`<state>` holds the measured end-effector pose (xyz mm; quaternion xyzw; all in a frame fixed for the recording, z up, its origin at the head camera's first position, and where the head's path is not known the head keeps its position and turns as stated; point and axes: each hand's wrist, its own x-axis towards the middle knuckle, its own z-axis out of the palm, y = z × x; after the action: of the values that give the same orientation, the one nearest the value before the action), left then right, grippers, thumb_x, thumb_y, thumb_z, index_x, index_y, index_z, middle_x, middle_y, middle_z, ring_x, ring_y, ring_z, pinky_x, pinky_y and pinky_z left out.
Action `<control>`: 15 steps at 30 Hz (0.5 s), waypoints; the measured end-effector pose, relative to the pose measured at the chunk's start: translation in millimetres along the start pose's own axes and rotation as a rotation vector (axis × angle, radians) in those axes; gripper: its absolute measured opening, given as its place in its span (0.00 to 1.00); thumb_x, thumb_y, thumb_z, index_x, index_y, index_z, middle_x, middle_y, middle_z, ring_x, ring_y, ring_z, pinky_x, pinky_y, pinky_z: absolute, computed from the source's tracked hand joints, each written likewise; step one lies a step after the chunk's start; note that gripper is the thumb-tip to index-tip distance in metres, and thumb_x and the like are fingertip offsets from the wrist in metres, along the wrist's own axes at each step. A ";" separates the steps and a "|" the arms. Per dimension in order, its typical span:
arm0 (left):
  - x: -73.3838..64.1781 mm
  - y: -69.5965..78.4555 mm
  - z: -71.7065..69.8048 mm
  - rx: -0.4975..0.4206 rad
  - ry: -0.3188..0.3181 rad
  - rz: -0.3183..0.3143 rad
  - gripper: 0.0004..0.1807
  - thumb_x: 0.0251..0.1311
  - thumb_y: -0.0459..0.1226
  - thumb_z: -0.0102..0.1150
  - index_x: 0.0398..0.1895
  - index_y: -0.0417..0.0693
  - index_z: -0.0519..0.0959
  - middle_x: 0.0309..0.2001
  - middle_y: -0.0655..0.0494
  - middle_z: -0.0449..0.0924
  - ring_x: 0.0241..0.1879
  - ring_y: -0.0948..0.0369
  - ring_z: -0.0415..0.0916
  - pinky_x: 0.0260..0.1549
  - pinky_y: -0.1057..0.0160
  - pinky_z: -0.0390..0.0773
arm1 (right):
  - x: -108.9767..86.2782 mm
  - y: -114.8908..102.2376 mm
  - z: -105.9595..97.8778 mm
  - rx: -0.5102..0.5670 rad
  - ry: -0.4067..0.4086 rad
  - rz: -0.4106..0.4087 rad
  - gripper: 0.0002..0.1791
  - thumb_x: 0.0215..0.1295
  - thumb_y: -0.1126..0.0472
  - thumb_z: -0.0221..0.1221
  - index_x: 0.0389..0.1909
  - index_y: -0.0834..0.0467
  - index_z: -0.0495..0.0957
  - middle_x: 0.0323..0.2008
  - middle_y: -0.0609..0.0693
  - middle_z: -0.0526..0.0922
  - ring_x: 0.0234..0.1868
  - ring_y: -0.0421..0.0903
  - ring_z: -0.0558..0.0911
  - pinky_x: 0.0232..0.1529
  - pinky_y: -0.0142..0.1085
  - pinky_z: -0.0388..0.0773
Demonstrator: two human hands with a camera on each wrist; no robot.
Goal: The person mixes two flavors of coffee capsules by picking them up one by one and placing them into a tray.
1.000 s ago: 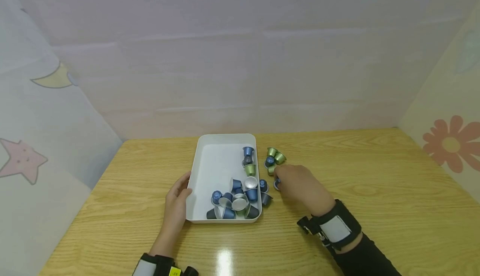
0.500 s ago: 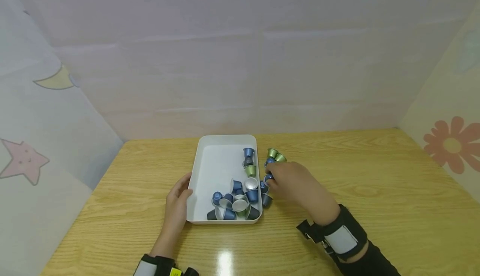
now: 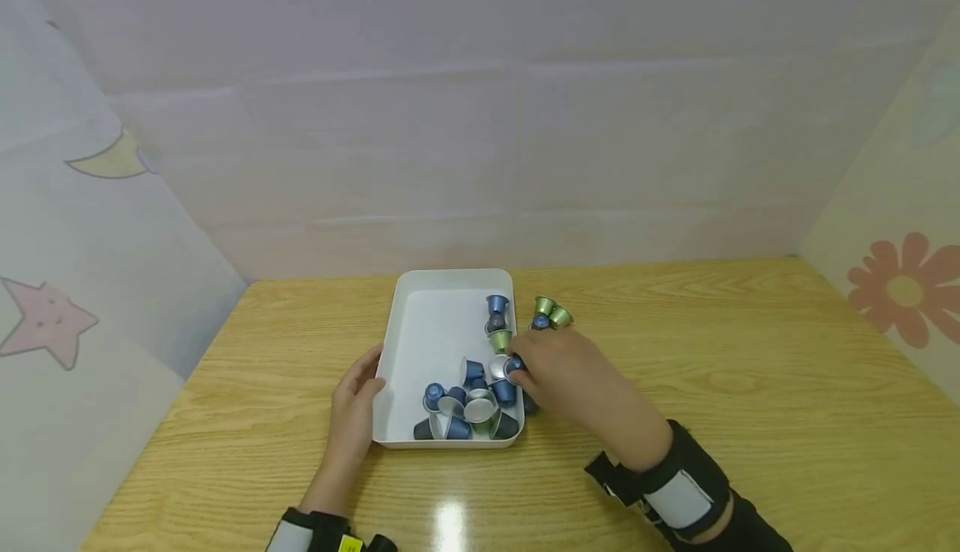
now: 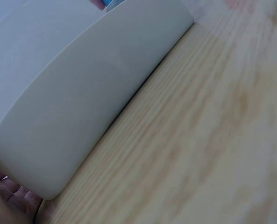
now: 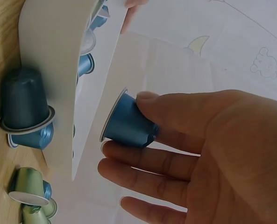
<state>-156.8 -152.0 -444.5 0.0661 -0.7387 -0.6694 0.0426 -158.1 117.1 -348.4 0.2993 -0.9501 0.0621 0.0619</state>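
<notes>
A blue coffee capsule (image 5: 129, 122) is pinched between the thumb and fingers of my right hand (image 3: 573, 377). In the head view that hand is at the right rim of the white tray (image 3: 429, 318), with the capsule just over the edge. My left hand (image 3: 351, 410) holds the tray's left side, thumb at the rim; most of its fingers are hidden in the left wrist view. Inside the tray, several blue, dark, green and silver-lidded capsules (image 3: 479, 408) lie along the right side and near end.
On the table right of the tray, green capsules (image 3: 560, 316) cluster with a blue capsule (image 3: 541, 321). A dark capsule (image 5: 24, 98) stands against the tray's outer wall, beside another blue one (image 5: 33, 137). The wooden table (image 3: 750, 385) meets a pale wall covering behind.
My right hand has picked up the blue capsule from the table and carried it left to the tray's rim. The left hand and tray stay in place.
</notes>
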 end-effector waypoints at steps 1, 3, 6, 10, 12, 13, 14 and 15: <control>0.1 0.2 -0.1 0.000 -0.001 0.000 0.25 0.65 0.28 0.38 0.65 0.44 0.63 0.65 0.49 0.63 0.63 0.56 0.59 0.60 0.53 0.59 | -0.1 -1.3 -0.3 0.002 0.001 -0.008 0.14 0.58 0.54 0.63 0.40 0.58 0.78 0.31 0.45 0.79 0.29 0.40 0.75 0.32 0.36 0.73; 0.4 0.3 -0.1 -0.001 0.000 -0.003 0.25 0.64 0.28 0.38 0.65 0.44 0.63 0.65 0.49 0.63 0.63 0.56 0.59 0.60 0.53 0.59 | 0.0 -3.4 -0.1 -0.002 0.009 -0.024 0.14 0.57 0.55 0.63 0.40 0.58 0.78 0.31 0.45 0.79 0.29 0.40 0.75 0.31 0.35 0.73; 0.8 0.3 0.0 -0.005 0.003 -0.009 0.25 0.64 0.28 0.38 0.65 0.45 0.63 0.65 0.49 0.63 0.63 0.57 0.59 0.60 0.54 0.58 | 0.6 -6.6 2.0 -0.011 0.011 -0.049 0.14 0.57 0.55 0.63 0.41 0.58 0.79 0.32 0.46 0.80 0.30 0.40 0.77 0.32 0.35 0.74; 0.7 0.0 0.0 -0.008 0.003 -0.014 0.25 0.64 0.28 0.38 0.65 0.45 0.64 0.65 0.49 0.62 0.63 0.57 0.59 0.60 0.54 0.58 | 0.9 -10.4 7.0 -0.032 0.009 -0.075 0.14 0.56 0.55 0.64 0.42 0.56 0.79 0.35 0.46 0.81 0.34 0.42 0.79 0.38 0.38 0.75; 0.5 -0.2 -0.1 -0.009 0.001 -0.014 0.25 0.64 0.28 0.37 0.65 0.45 0.63 0.65 0.49 0.62 0.63 0.57 0.59 0.60 0.54 0.58 | 0.8 -12.4 8.6 -0.034 0.010 -0.085 0.14 0.56 0.55 0.65 0.41 0.56 0.79 0.34 0.46 0.81 0.34 0.42 0.79 0.39 0.39 0.75; 0.4 -0.3 -0.2 -0.010 0.000 -0.013 0.25 0.64 0.28 0.37 0.65 0.45 0.63 0.65 0.49 0.62 0.63 0.56 0.59 0.61 0.54 0.58 | 0.5 -13.5 9.2 -0.033 0.009 -0.093 0.14 0.55 0.55 0.65 0.41 0.56 0.79 0.34 0.46 0.81 0.34 0.42 0.79 0.39 0.39 0.75; 0.3 -0.4 -0.2 -0.009 -0.001 -0.013 0.25 0.65 0.28 0.37 0.65 0.45 0.63 0.65 0.49 0.62 0.64 0.56 0.58 0.61 0.53 0.58 | 0.4 -14.5 9.6 -0.035 0.008 -0.099 0.13 0.55 0.55 0.65 0.40 0.56 0.79 0.34 0.46 0.81 0.34 0.42 0.79 0.39 0.39 0.76; 0.3 -0.6 -0.3 -0.007 -0.002 -0.011 0.25 0.65 0.28 0.37 0.65 0.45 0.63 0.65 0.49 0.62 0.64 0.56 0.58 0.61 0.53 0.58 | 0.2 -15.5 9.8 -0.036 0.005 -0.105 0.14 0.55 0.55 0.65 0.40 0.56 0.79 0.33 0.46 0.81 0.33 0.42 0.79 0.39 0.39 0.76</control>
<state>-157.0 -152.4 -445.0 0.0695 -0.7359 -0.6724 0.0386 -150.1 102.8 -356.8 0.3477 -0.9338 0.0421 0.0728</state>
